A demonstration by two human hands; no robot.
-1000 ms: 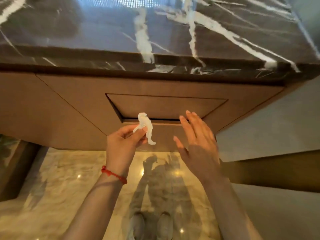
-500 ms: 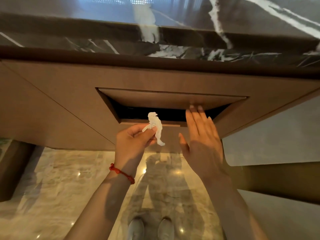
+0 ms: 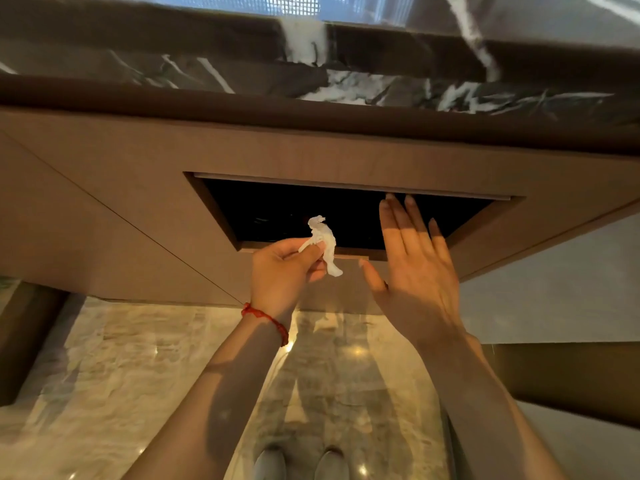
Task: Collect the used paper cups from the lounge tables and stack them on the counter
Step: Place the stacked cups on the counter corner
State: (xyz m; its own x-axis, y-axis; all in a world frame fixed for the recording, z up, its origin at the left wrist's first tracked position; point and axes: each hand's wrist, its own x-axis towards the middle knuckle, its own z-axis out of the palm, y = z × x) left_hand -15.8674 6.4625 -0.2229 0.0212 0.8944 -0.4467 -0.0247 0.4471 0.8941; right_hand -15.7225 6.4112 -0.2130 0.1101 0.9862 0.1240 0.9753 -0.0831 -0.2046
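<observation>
Nearest the camera, a pair of shoes (image 3: 299, 464) is standing on the glossy marble floor (image 3: 104, 375). Above them the left hand (image 3: 284, 271), a red bracelet (image 3: 265, 318) circling its wrist, is pinching a crumpled white scrap of paper (image 3: 323, 242) between thumb and fingertips, just before the dark opening (image 3: 311, 209) in the brown panel (image 3: 104, 202). The right hand (image 3: 415, 271), just beside it, is spreading flat, its straight fingers reaching into that opening and holding nothing. Beyond, the dark veined bench (image 3: 381, 88) is showing no paper cups.
</observation>
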